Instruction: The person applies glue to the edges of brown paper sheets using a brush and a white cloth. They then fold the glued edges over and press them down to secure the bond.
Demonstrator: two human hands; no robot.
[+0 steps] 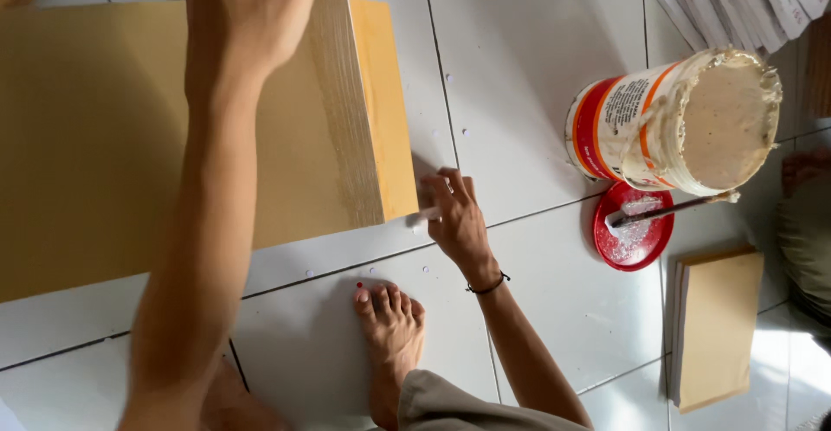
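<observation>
The board [104, 128] is steadied on the floor [519, 59] by the left hand [247, 11], finger state unclear. At its corner, a small white piece [426, 215] is gripped in the right hand [454, 215]. The open tub [679, 124] is tilted within reach, a tool [666, 213] laid across its red lid [632, 228].

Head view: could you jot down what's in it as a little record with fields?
Left hand: resting on top of the wooden box
Right hand: at the box's lower corner, holding a small white thing, too blurred to name
Tub: open, full of pale paste
Red lid: beside the tub, a brush lying on it
Floor: white tiles
Foot: bare
</observation>
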